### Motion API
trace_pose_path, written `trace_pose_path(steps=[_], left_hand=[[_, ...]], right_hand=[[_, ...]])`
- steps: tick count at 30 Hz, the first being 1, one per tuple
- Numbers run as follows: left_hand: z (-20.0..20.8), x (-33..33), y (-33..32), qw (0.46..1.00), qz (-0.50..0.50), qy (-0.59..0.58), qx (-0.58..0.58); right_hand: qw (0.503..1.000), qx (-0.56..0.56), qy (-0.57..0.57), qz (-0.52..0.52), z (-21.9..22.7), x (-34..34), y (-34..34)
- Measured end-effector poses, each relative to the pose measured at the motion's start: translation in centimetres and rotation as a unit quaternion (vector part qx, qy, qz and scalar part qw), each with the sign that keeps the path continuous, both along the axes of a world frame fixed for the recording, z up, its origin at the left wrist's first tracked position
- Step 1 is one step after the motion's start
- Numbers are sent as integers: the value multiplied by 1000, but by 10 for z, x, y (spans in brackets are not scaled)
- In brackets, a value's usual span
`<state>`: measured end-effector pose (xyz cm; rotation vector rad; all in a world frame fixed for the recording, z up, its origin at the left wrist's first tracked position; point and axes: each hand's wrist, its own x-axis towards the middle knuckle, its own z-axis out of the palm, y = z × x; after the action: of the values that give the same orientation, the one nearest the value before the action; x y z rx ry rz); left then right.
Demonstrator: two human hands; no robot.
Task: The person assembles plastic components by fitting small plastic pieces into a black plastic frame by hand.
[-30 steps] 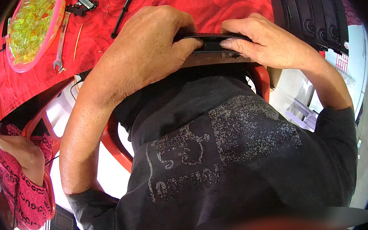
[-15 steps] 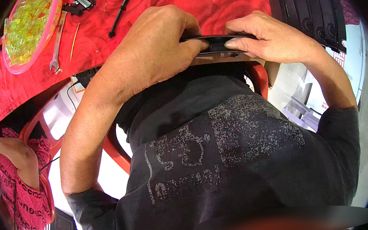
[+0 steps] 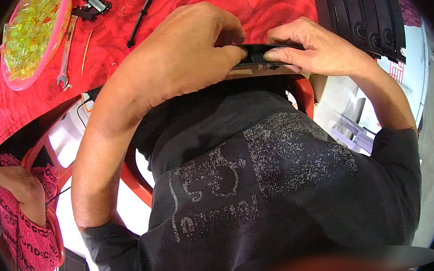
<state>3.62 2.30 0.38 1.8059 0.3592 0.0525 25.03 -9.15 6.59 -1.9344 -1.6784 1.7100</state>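
Note:
A long black plastic part [image 3: 256, 54] is held level at the table's near edge, close to my body. My left hand [image 3: 195, 50] is closed on its left end, thumb along the near side. At the other end my right hand [image 3: 312, 48] pinches it between thumb and fingers. A gap of black plastic shows between the two thumbs. The far side of the part and most of my left fingertips are hidden.
On the red tablecloth [image 3: 112, 72] lie a wrench [image 3: 66, 58], a thin black rod [image 3: 140, 20] and small black parts [image 3: 95, 5]. A pink-rimmed basket [image 3: 48, 61] holds yellow-green pieces. Long black strips [image 3: 355, 10] lie at right. Another person's arm [image 3: 19, 184] shows at left.
Both hands keep their grip on the black part, which has tilted slightly so that more of its inner face shows. The whole view has shifted a little.

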Motion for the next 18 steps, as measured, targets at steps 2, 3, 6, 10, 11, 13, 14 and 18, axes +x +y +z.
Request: trace_pose_path(steps=[2,3,6,10,11,13,14,18], left_hand=[[-1,-2,2,998,-18,22,-58],[-4,-2,0,997,-12,19,-73],[-7,1,-3,996,-4,31,-82],[-8,5,-6,994,-6,71,-87],[-9,5,-6,994,-6,71,-87],[-10,6,-6,993,-1,77,-93],[-11,7,-6,993,-1,77,-94],[-12,8,-8,995,9,68,-79]], right_hand=[[1000,5,-12,2,-1,1,0],[1000,10,-24,4,-2,1,0],[1000,-5,-16,-12,-5,0,-3],[998,57,-8,25,-14,3,-9],[997,63,-13,30,-14,3,-9],[997,68,-18,35,-14,2,-9],[999,43,-15,15,-14,1,-9],[998,-65,-21,-16,-6,-1,-4]])
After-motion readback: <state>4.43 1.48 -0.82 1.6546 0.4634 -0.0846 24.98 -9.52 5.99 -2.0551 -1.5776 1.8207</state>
